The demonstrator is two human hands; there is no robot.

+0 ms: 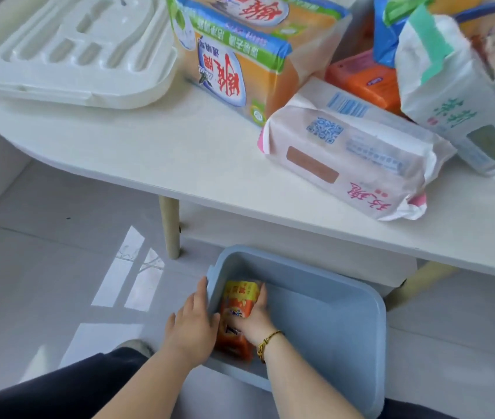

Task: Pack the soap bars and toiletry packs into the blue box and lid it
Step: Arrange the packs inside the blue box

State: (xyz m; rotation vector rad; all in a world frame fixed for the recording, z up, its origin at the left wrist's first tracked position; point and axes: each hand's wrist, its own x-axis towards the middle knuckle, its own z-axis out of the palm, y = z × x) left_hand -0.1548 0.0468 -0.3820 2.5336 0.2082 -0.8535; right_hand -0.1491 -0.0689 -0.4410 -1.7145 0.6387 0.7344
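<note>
Packing is at an early stage. The blue box (346, 322) sits on the floor, below and in front of the bench (149, 152), open, and mostly bare inside. The right grip (252, 319) is curled round an orange soap pack (237, 300) at the box's left end, inside the walls. The left grip (191, 322) lies flat, fingers straight, against the outside of the box's left wall, holding nothing.

Still to pack, all up on the bench beyond the box:
- large orange soap multipacks (240, 71)
- a pink-and-white pack (346, 152)
- a small orange pack (364, 80)
- a white-and-green pack (452, 95)

The white lid (74, 55) lies on the bench, far left of the box, so lidding is not done.

Hard to make out:
- Whether the orange under the right wrist is the same pack or a second one.
- Whether the left thumb hooks over the rim.
- The bags at the top right, which are cut off.
- The box's far wall, which is hidden under the bench edge.
</note>
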